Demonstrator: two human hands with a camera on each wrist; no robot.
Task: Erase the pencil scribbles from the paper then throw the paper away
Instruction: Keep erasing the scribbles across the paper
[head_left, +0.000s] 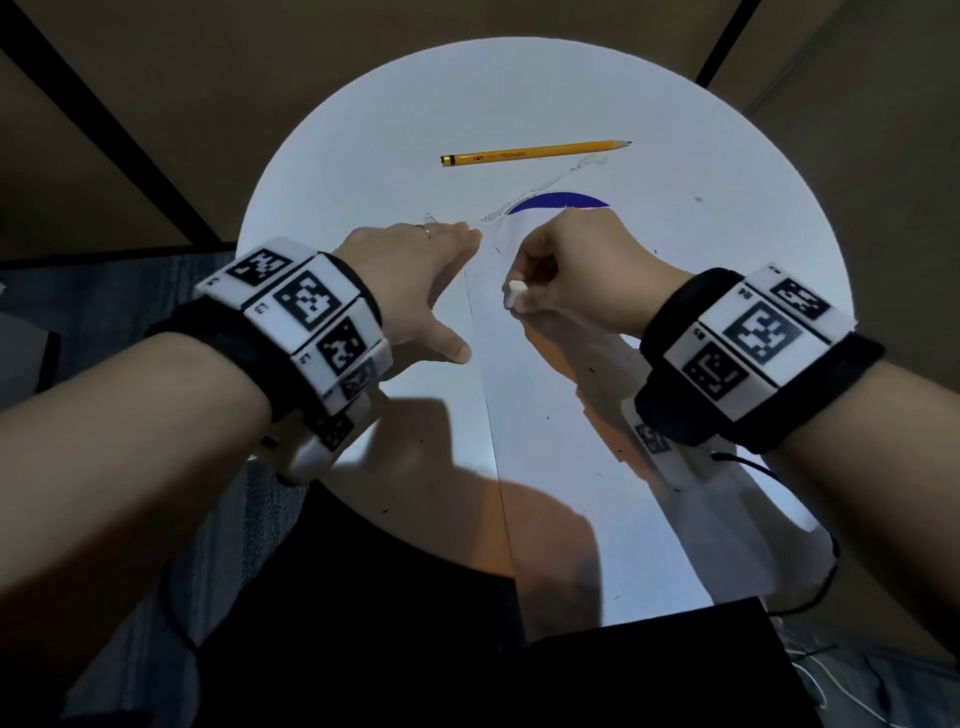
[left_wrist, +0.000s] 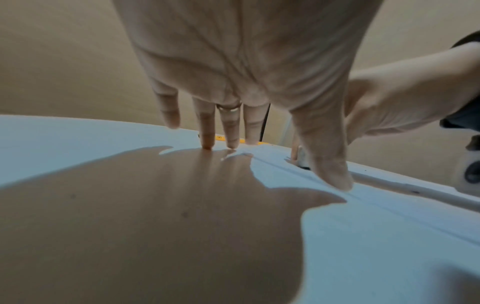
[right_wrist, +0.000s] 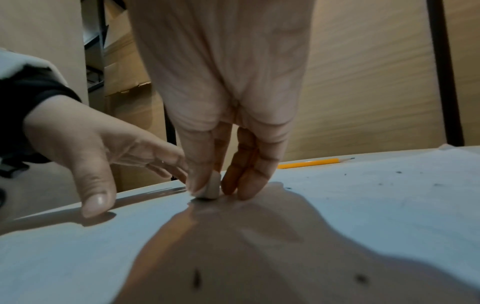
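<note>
A white sheet of paper lies on the round white table, running from the near edge toward the far right. Faint grey scribbles show along its far edge. My right hand pinches a small white eraser between thumb and fingers and holds it down on the paper; the eraser touches the sheet. My left hand lies flat with straight, spread fingers at the paper's left edge, thumb pressing on the sheet and fingertips on the table.
A yellow pencil lies across the far part of the table, beyond both hands. A dark blue shape shows just past my right hand. Dark eraser crumbs dot the paper. A black object sits below the table's near edge.
</note>
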